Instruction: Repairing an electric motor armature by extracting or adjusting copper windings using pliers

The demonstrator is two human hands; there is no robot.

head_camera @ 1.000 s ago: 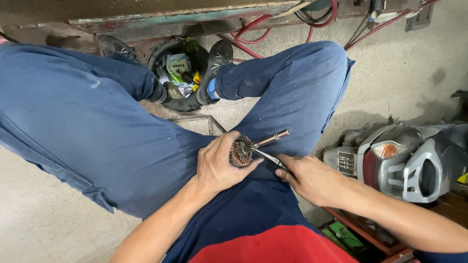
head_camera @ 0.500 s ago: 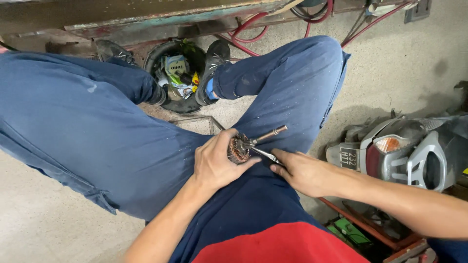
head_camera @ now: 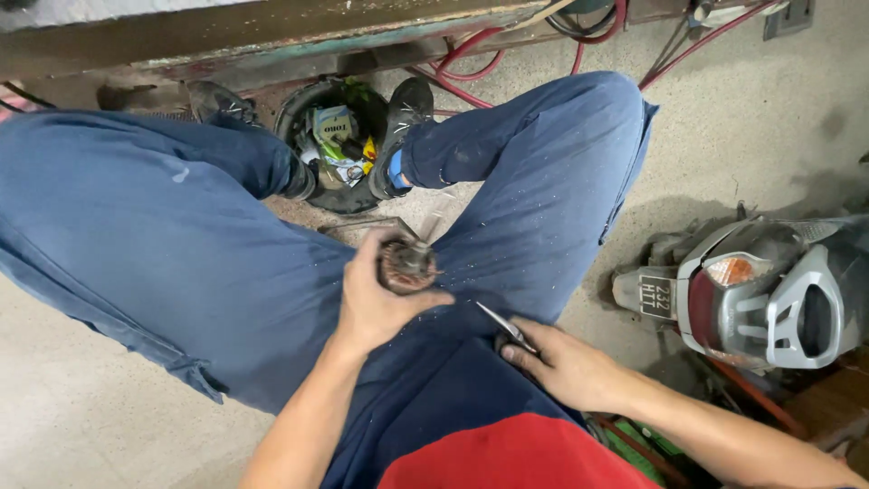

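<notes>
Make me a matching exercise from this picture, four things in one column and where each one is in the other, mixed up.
Things:
1. motor armature
2. pliers
3. black tub of scraps
4. scooter tail

Places:
A. on the floor at the far right
B. gripped in the left hand, over the lap
C. between the two shoes
D. under the right hand, on the thigh

Pairs: 1-B, 2-D, 3-C, 4-A
</notes>
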